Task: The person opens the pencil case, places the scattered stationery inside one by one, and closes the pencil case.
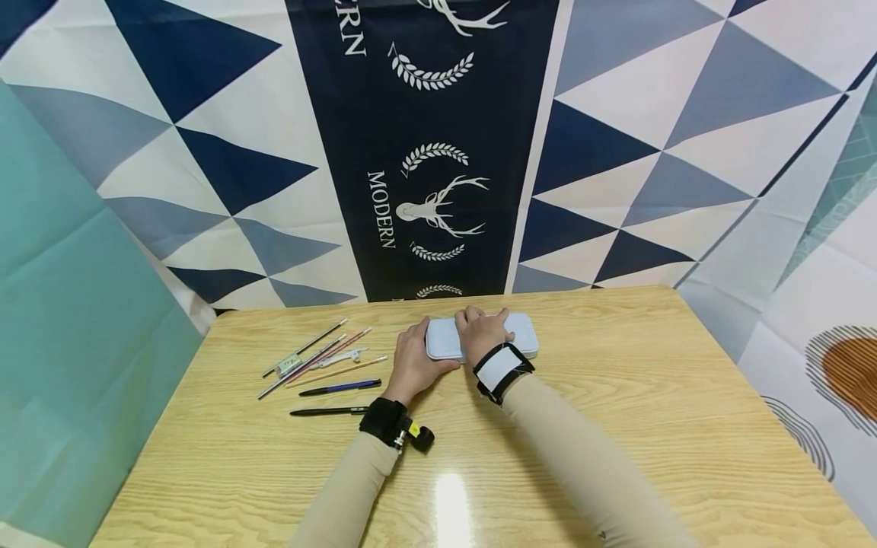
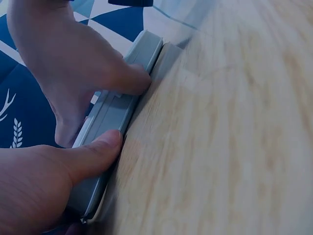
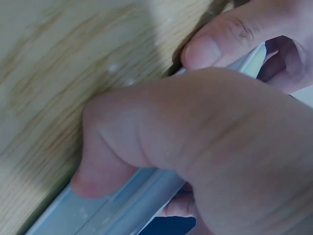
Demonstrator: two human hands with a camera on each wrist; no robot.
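Note:
A pale blue, oblong pencil case (image 1: 524,332) with rounded corners lies at the back of the table. My left hand (image 1: 415,364) grips its left end, with the thumb along the near side. Across the middle of the case reaches my right hand (image 1: 482,335), its fingers over the top. In the right wrist view the right thumb (image 3: 100,171) bends against the near side of the case. The left wrist view shows both thumbs on the side wall, which has a seam along it. The case looks closed, and its inside is hidden.
Left of the hands lie several pencils (image 1: 322,354), a small pale eraser (image 1: 289,366) and a white compass (image 1: 346,356). Nearer me are a blue pen (image 1: 340,387) and a black pen (image 1: 329,412). A patterned cloth (image 1: 425,152) hangs behind the table's back edge.

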